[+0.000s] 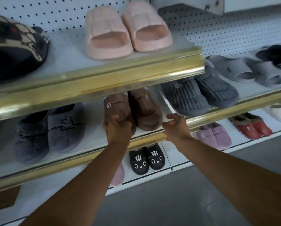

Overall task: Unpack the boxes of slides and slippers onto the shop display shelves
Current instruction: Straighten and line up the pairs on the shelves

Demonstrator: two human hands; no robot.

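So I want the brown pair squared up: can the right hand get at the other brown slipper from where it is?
Probably yes: the right hand is empty beside the right brown slipper, nothing between them.

White pegboard wall (226,35), grey floor (177,201)

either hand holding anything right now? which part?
Left hand grips the left brown slipper at its heel end, on the middle shelf. Right hand holds nothing, fingers loosely curled above the shelf edge.

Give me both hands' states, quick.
Left hand: closed on the brown slipper.
Right hand: open, holding nothing, at the shelf edge.
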